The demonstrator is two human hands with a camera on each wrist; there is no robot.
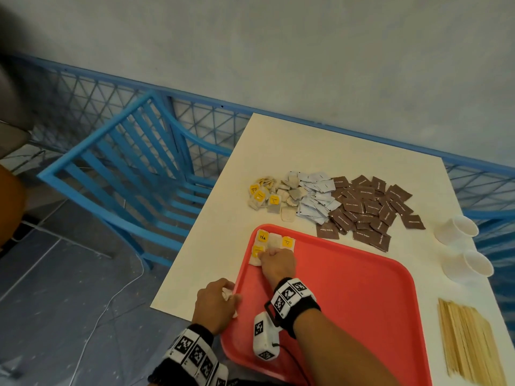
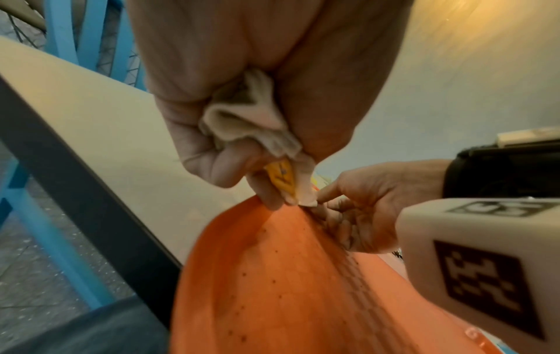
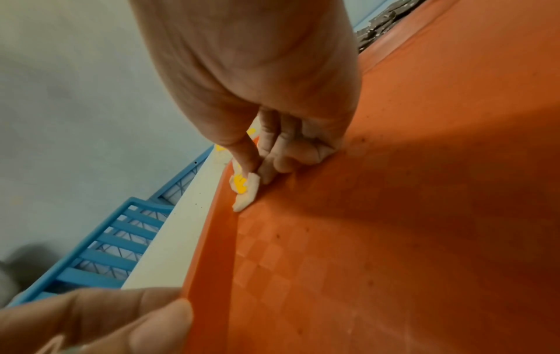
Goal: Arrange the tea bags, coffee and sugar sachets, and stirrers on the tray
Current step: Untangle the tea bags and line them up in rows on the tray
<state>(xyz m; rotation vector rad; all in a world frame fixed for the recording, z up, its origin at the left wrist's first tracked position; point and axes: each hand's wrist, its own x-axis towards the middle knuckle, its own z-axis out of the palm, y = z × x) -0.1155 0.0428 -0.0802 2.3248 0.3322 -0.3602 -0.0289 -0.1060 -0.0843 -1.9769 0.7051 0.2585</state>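
Four tea bags (image 1: 271, 243) sit at the tray's (image 1: 348, 296) upper-left corner in the head view, where the right hand (image 1: 278, 263) pinches one. At the tray's left rim, the left hand (image 1: 216, 303) clutches bunched tea bags (image 2: 251, 124).

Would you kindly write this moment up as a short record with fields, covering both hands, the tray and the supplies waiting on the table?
left hand: grips a bunch of tea bags at the tray's left rim
right hand: pinches a tea bag down in the tray's far-left corner
tray: red, a few tea bags laid in that corner
tea bag pile: on the table beyond the tray
white sachets: beside that pile
brown sachets: right of the white ones
stirrers: right of the tray
paper cups: on their sides
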